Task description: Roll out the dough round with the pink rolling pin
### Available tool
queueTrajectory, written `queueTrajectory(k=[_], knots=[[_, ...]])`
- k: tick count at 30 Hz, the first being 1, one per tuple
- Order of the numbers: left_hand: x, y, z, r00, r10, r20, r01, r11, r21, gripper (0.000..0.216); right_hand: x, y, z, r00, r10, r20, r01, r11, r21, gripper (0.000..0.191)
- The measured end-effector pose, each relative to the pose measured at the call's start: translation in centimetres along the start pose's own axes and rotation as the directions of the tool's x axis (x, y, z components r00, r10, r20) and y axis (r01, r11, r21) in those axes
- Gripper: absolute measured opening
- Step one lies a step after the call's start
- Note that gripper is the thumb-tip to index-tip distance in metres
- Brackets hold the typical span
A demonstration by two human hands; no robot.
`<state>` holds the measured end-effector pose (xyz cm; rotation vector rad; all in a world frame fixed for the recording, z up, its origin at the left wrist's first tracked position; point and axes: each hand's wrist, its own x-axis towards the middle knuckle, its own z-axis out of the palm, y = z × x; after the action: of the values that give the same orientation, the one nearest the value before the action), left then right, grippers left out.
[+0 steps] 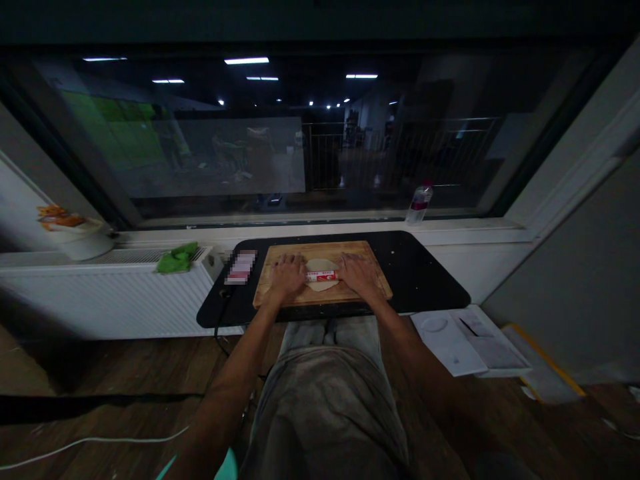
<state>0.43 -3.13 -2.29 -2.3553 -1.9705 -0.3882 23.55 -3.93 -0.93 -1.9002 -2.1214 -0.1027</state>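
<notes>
A flat, pale, roundish sheet of dough (319, 286) lies on a wooden cutting board (327, 248). Across it runs a rolling pin (321, 275) with a red-and-white printed wrapping on its middle. My left hand (288, 273) covers the pin's left end and my right hand (358, 272) its right end, palms down, fingers pointing away from me. Both pin ends are hidden under the hands. The dough edge shows above and below the pin, between the two hands.
The board rests on a black table (425, 283) before a large window. A phone-sized, blurred-out item (241, 267) lies at left. A green cloth (177, 258) hangs over the white radiator (150, 300). A plastic bottle (419, 204) stands on the sill; an open box (450, 337) sits low right.
</notes>
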Motion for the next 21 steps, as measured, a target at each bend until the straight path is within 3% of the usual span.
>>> queueTrajectory(k=[8, 11, 15, 19, 21], knots=[[-3.3, 0.0, -0.4, 0.995, 0.098, -0.03, -0.098, 0.995, 0.032, 0.043, -3.5, -0.2, 0.2, 0.996, -0.008, -0.088, 0.014, 0.998, 0.06, 0.046], [-4.5, 0.1, -0.1, 0.992, 0.08, -0.101, -0.079, 0.997, 0.005, 0.045, -5.0, 0.3, 0.7, 0.983, -0.084, -0.164, 0.099, 0.992, 0.084, 0.047], [-4.9, -0.3, 0.9, 0.992, 0.078, -0.101, -0.084, 0.995, -0.06, 0.049, -6.4, 1.6, 1.4, 0.95, -0.268, -0.162, 0.29, 0.948, 0.129, 0.043], [-3.9, -1.3, 1.6, 0.992, 0.072, -0.1, -0.096, 0.962, -0.256, 0.047, -6.5, 2.8, 1.6, 0.938, -0.323, -0.126, 0.338, 0.932, 0.127, 0.044], [-3.0, -2.0, 1.5, 0.989, -0.008, -0.151, -0.059, 0.899, -0.433, 0.049, -5.9, 3.3, 1.7, 0.94, -0.323, -0.11, 0.335, 0.935, 0.119, 0.042]])
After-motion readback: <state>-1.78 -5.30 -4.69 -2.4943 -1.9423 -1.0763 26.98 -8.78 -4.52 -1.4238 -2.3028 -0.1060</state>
